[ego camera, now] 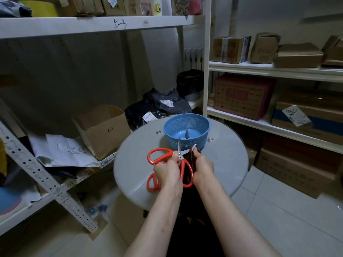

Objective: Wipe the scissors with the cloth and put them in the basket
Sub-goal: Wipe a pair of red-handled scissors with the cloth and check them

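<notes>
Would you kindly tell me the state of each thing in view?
Held scissors: open, in left hand grip.
Cloth: wrapped over one blade, pinched by right hand.
Second scissors: on table, partly hidden.
Basket: upright, one small dark item inside.
Cardboard box: flaps open.

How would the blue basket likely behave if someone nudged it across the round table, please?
The blue basket looks like thin perforated plastic, so it is probably light and would likely slide easily on the smooth table. Its low, wide bowl shape suggests it would be unlikely to tip.
</notes>
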